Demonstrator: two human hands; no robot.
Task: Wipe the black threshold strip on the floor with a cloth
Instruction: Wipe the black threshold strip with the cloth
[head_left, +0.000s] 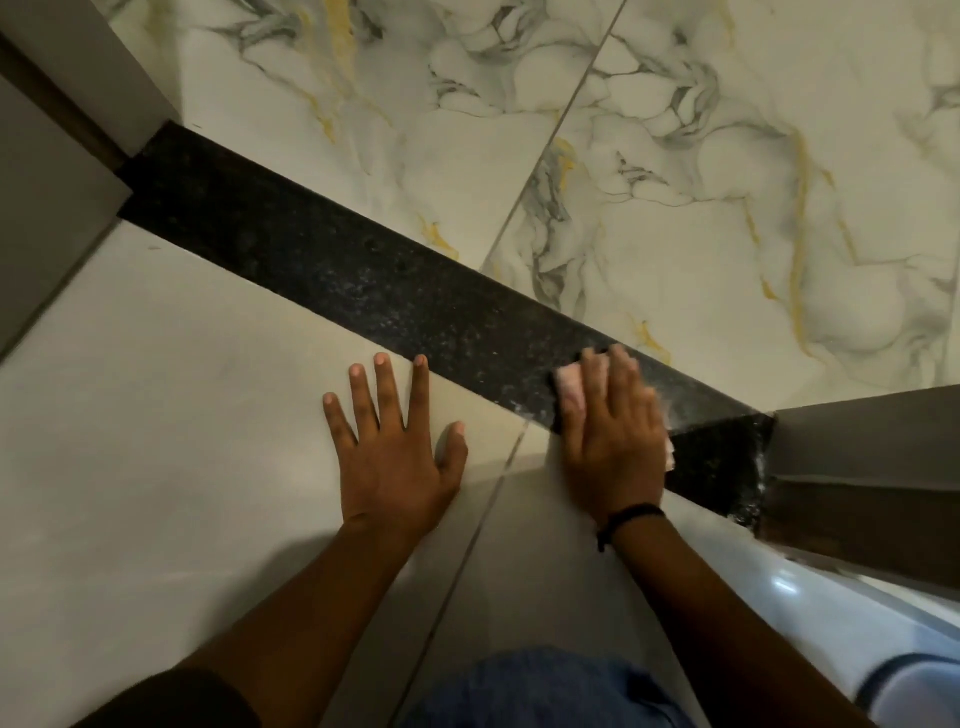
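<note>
A black speckled threshold strip (322, 260) runs diagonally across the floor from upper left to lower right. My right hand (613, 441) presses flat on a pale pink cloth (569, 387) near the strip's right end; most of the cloth is hidden under the palm, with edges showing at the fingertips and at the right side. My left hand (395, 441) lies flat with fingers spread on the plain grey tile beside the strip, its fingertips at the strip's near edge, holding nothing. White dusty specks show on the strip around the cloth.
Marbled white tile with gold and grey veins (727, 208) lies beyond the strip. Door frame posts stand at the strip's left end (62, 171) and right end (862, 467). A white and blue object (909, 686) sits at the lower right. My blue-clad knee (545, 686) is below.
</note>
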